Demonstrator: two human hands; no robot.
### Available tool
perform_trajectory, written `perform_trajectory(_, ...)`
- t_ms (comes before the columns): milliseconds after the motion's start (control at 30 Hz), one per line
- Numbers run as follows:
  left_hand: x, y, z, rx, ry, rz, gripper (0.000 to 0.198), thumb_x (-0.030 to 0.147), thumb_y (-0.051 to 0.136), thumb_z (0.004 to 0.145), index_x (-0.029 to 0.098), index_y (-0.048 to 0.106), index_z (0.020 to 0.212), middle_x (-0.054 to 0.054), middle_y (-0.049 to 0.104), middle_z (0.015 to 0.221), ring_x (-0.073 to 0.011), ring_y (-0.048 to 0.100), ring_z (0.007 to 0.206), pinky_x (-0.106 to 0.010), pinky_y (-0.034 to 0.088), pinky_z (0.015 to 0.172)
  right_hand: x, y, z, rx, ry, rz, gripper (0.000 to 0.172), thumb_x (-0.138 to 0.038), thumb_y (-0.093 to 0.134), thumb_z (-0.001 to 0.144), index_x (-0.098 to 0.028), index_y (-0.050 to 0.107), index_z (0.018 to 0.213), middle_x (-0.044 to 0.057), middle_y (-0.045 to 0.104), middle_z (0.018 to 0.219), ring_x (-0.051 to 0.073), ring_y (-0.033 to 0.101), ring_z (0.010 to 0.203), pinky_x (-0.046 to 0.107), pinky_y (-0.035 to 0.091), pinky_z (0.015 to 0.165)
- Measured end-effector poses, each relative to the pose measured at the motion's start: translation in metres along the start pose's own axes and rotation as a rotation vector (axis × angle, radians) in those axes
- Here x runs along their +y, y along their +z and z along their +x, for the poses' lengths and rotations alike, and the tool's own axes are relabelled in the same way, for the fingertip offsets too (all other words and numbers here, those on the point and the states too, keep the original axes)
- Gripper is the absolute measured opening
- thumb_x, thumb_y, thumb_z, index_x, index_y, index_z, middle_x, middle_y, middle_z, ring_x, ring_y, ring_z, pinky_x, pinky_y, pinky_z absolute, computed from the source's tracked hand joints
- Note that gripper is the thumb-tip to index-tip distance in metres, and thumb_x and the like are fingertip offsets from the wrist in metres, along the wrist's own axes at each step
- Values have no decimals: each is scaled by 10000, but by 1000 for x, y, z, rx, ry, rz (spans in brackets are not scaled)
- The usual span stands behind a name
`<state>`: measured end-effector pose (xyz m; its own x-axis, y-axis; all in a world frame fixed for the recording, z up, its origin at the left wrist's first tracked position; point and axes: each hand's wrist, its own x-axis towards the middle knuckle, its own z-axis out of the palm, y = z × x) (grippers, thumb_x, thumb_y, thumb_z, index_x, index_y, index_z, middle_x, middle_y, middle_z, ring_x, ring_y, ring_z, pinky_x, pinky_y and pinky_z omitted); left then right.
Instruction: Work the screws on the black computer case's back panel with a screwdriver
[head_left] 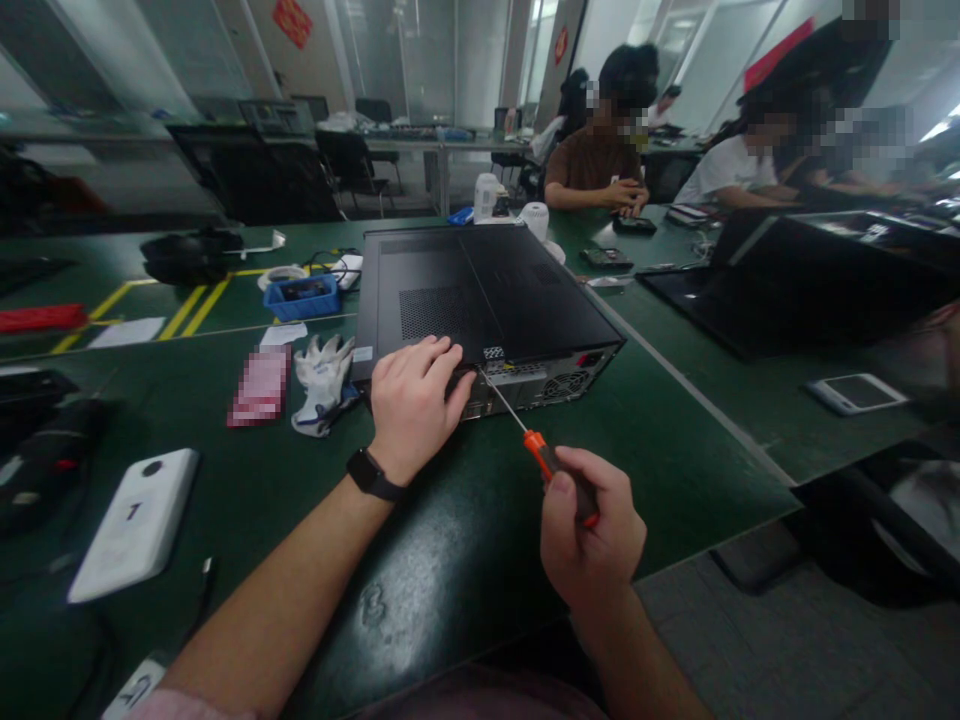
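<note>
“Steadying the computer case (487, 285) seemed to be our left hand's (418, 402) part, did it not?”

“It looked so. The case lay flat on the green table (667, 440), its rear panel (534, 386) turned toward us, and we had that hand's fingers over the near top edge with the thumb by the panel. Whether they pinched anything there, we could not tell.”

“And our right hand (600, 532)?”

“We had it wrapped firmly round the screwdriver (535, 445), with the handle low and the shaft slanting up to the panel's upper edge.”

“Then what worried us?”

“The tip, mostly. It sat just beside our left thumb, and we could not see whether it was seated in a screw. Pushed at a poor angle, it could have skidded, jabbing the bare thumb or scoring the black cover. The pale glove (319, 385) lay on the table, near the case, on neither hand.”

“Could the case itself have given trouble?”

“In our judgement, yes: a hard shove on the handle might have slid it away from us across the smooth table, had our left hand pressed too lightly.”
</note>
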<state>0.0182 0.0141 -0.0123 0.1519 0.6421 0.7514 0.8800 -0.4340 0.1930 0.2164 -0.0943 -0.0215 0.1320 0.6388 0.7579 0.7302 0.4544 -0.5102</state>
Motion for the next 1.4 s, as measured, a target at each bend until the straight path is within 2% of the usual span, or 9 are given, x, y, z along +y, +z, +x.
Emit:
perform_trajectory(100,0,0,0,-2,-5,3,268,357,671,997,230,738,1223,-118,774,1301,-333,701,1267,-519,501,1050,1,0,-2,-17,72,19,196,-236,568,1009,-226,661,1182,25,772,882,156,751,646,261,593,570)
perform_trajectory(233,0,0,0,2,3,4,269,354,674,996,233,735,1229,-120,773,1301,-336,700,1266,-526,502,1050,0,0,1,-10,-3,28,226,-235,593,956,-224,645,1176,49,765,960,188,775,766,300,630,653)
perform_trajectory(300,-1,0,0,4,8,4,273,354,671,999,227,732,1233,-122,771,1303,-335,698,1268,-525,501,1047,0,0,1,6,-20,14,220,-219,605,943,-228,649,1158,44,763,946,185,773,759,297,629,655)
perform_trajectory(500,-1,1,-1,20,21,5,276,352,670,1003,204,728,1229,-123,772,1296,-333,701,1261,-512,501,1037,2,1,-3,-6,121,66,228,-239,579,996,-226,653,1211,4,762,846,143,744,619,244,589,561)
perform_trajectory(600,-1,1,-1,13,13,-1,276,352,670,1003,212,728,1234,-119,771,1302,-330,696,1270,-513,494,1049,1,0,-3,0,97,32,307,-263,631,935,-220,633,1239,47,776,963,172,763,695,280,617,592)
perform_trajectory(667,-1,0,-1,11,9,1,274,352,671,1003,215,729,1234,-117,771,1303,-328,695,1272,-511,491,1052,1,0,-3,24,80,-7,293,-256,653,914,-221,639,1204,64,778,1005,185,774,730,291,625,610)
perform_trajectory(867,-1,1,-1,29,29,20,278,355,671,1006,194,728,1225,-120,774,1294,-323,704,1255,-499,494,1049,3,0,-5,-7,121,40,200,-281,600,997,-217,654,1178,11,756,831,148,742,619,243,585,560)
perform_trajectory(1100,-1,1,-1,15,13,13,278,359,675,1000,210,730,1228,-113,773,1301,-327,700,1261,-504,495,1044,-1,1,1,20,-20,14,229,-218,624,929,-203,629,1158,29,733,939,157,750,769,261,619,685)
perform_trajectory(1400,-1,1,-1,41,40,22,273,349,684,997,191,725,1216,-115,779,1277,-324,712,1235,-499,503,1032,1,2,-1,33,-15,15,172,-210,610,956,-220,629,1126,7,723,936,142,727,769,249,591,683)
